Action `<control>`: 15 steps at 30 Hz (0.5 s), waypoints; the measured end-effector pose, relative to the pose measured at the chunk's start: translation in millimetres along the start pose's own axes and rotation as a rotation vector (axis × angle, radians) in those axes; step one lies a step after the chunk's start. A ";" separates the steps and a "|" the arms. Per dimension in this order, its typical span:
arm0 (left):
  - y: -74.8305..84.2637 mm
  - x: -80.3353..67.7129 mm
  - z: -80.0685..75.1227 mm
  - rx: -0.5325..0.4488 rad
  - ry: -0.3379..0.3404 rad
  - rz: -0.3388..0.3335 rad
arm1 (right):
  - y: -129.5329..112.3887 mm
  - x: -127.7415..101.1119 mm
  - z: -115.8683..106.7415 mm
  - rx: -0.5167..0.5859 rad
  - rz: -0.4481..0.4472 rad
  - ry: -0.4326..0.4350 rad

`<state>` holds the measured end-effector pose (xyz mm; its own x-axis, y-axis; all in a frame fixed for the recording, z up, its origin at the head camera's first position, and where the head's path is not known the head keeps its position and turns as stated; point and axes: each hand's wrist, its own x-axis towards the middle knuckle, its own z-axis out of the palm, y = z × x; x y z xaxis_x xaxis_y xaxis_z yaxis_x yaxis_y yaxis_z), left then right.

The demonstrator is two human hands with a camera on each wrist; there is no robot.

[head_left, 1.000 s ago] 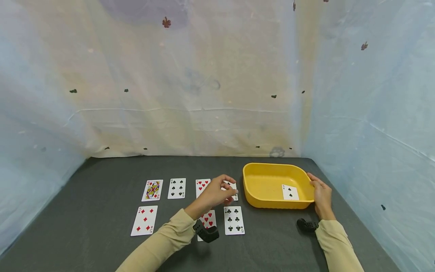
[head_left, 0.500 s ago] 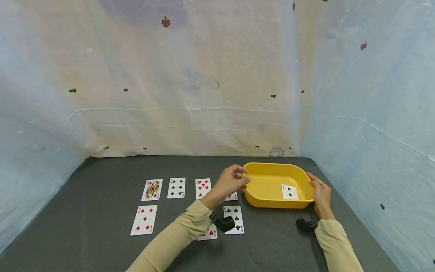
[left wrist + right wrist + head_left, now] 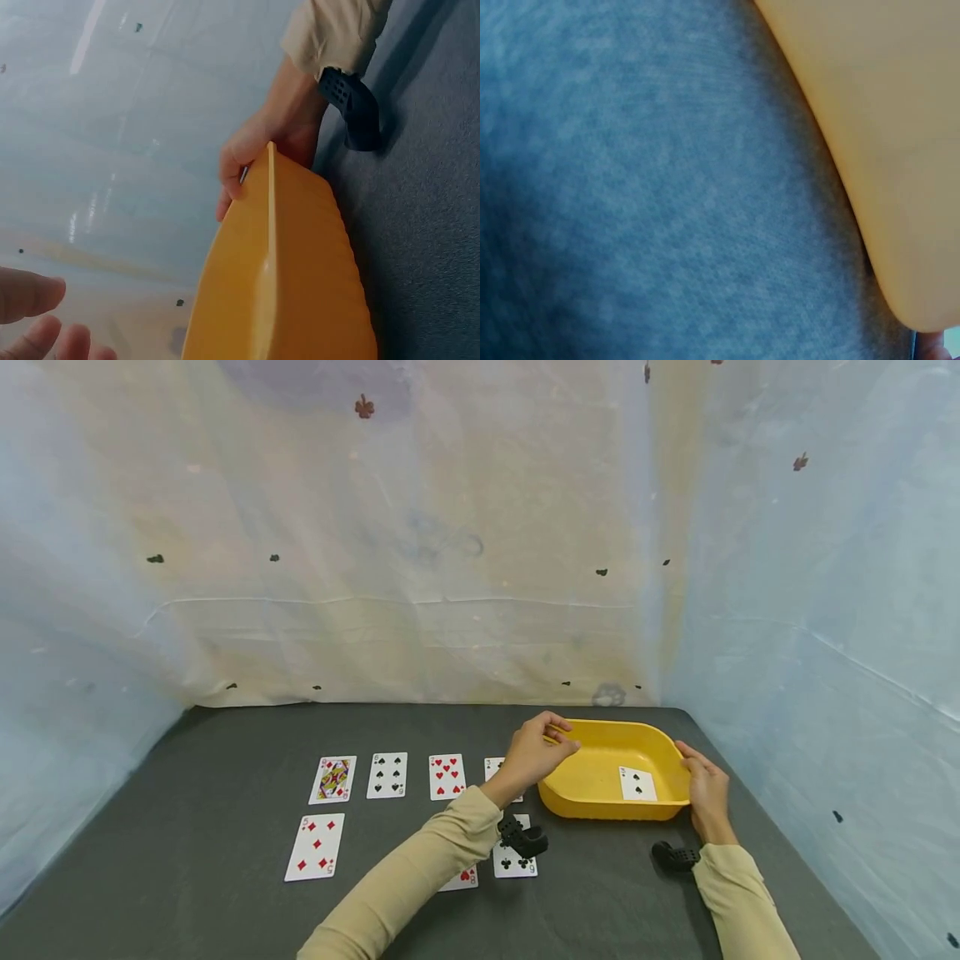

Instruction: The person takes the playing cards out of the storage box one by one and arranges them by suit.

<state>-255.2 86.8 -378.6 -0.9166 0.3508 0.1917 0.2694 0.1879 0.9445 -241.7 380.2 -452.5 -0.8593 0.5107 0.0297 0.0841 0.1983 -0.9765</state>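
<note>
A yellow plastic tray stands at the right of the table, with a black-suited playing card lying in it. My right hand grips the tray's right end; the left wrist view also shows this right hand at the tray. Over the tray's left rim hovers my left hand, fingers bent loosely and thumb apart, with no card visible in it. In the right wrist view the tray wall fills the right side. My left forearm partly covers the eight of hearts and six of clubs.
Other face-up cards lie on the dark table: a diamond face card, five of diamonds, six of spades, seven of hearts and a partly hidden black card. Plastic sheeting hangs behind and at both sides.
My left hand has moved right, from above the card at the right end of the back row to the tray's left rim. The right hand has kept its grip on the tray.
</note>
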 end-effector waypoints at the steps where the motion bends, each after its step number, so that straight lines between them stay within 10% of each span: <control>1: 0.0 1.6 1.7 0.009 -0.003 0.011 | 0.0 0.0 0.3 -0.003 -0.002 0.001; 15: -1.7 17.6 33.1 0.312 -0.040 0.185 | 1.3 0.6 0.1 0.002 -0.009 -0.002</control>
<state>-262.0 123.0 -385.7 -0.8330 0.4399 0.3354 0.5128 0.3867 0.7664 -242.1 380.7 -453.8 -0.8610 0.5071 0.0382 0.0753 0.2014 -0.9766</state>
